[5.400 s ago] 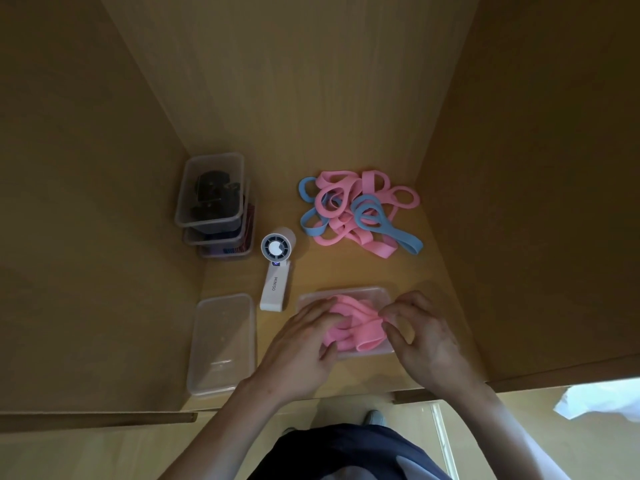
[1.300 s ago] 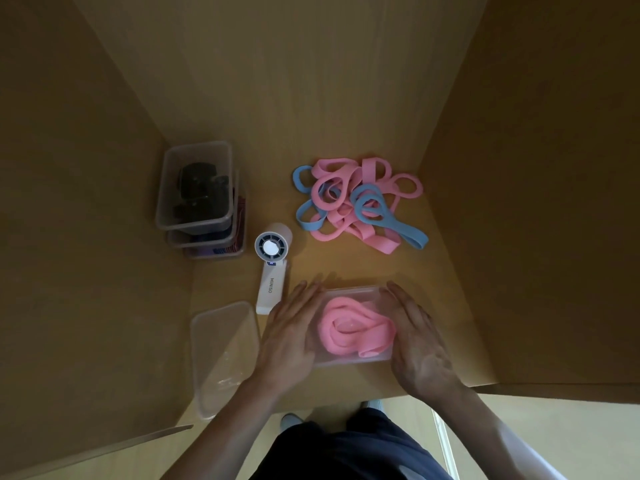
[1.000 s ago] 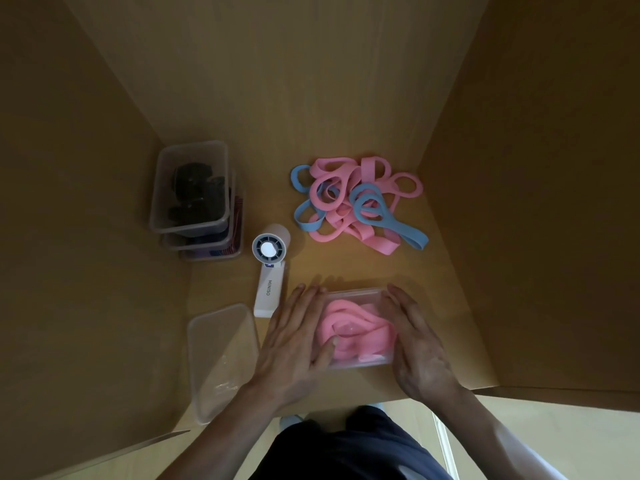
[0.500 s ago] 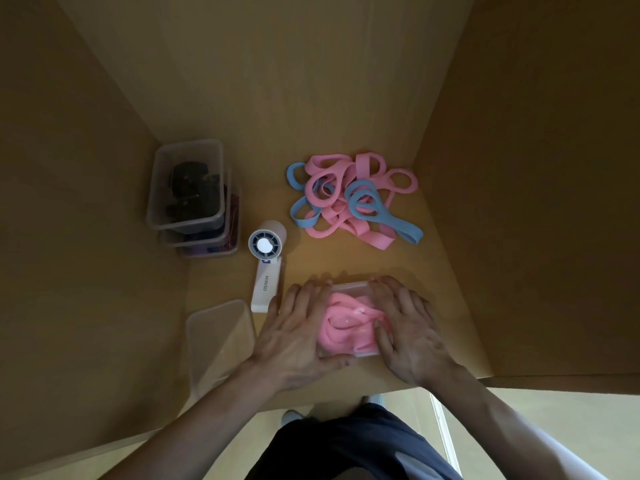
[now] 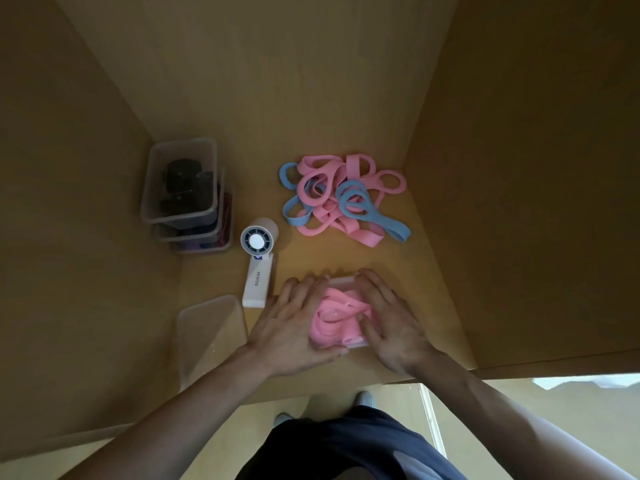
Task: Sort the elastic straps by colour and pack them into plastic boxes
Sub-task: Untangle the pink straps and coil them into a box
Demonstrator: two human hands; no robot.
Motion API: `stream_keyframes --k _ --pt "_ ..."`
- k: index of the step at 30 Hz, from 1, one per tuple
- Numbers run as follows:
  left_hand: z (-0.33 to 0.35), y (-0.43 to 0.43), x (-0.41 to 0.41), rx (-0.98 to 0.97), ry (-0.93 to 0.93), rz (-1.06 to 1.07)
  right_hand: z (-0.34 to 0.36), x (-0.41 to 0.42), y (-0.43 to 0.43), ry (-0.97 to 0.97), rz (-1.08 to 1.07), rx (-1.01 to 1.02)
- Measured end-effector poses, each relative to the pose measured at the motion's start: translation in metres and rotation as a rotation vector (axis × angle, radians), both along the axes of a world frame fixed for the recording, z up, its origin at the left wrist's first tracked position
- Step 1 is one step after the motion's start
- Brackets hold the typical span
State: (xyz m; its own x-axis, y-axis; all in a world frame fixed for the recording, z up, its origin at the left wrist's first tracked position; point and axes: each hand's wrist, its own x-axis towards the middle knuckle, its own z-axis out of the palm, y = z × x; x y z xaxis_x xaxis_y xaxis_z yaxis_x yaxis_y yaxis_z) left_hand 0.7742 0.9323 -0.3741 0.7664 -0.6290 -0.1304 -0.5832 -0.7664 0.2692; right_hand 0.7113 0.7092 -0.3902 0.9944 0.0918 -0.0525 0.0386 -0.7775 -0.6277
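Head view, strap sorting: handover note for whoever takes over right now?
Left hand: flat, pressing on the left side of the clear plastic box.
Right hand: flat, on its right side.
That box holds coiled pink elastic straps; I cannot tell whether a lid is on.
A mixed pile of pink and blue elastic straps lies loose at the back. A second clear plastic box, seemingly empty, sits left of the hands.
Done: one batch of pink packed.
Left: sort the pile, then pack the blue and the remaining pink.
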Motion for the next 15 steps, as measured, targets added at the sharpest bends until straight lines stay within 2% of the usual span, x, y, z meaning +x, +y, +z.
stream_keyframes --k 2,4,8,11,13,15 --pt "0.003 -0.001 0.0 -0.056 0.048 0.013 -0.001 0.001 0.001 0.018 -0.061 0.302" --pt "0.005 0.0 0.0 -0.171 0.119 0.076 -0.002 0.002 0.002 0.001 -0.108 0.364" --pt "0.008 0.002 -0.002 -0.401 0.274 0.286 -0.006 0.001 0.001 -0.014 -0.024 0.21" --pt "0.011 0.009 -0.006 -0.475 0.331 0.338 0.006 0.003 -0.007 0.012 -0.005 0.215" --pt "0.014 0.02 -0.008 -0.495 0.388 0.321 0.02 0.009 -0.011 0.005 0.056 0.05" --pt "0.015 0.03 -0.011 -0.495 0.46 0.288 0.037 0.017 -0.009 0.057 0.216 -0.179"
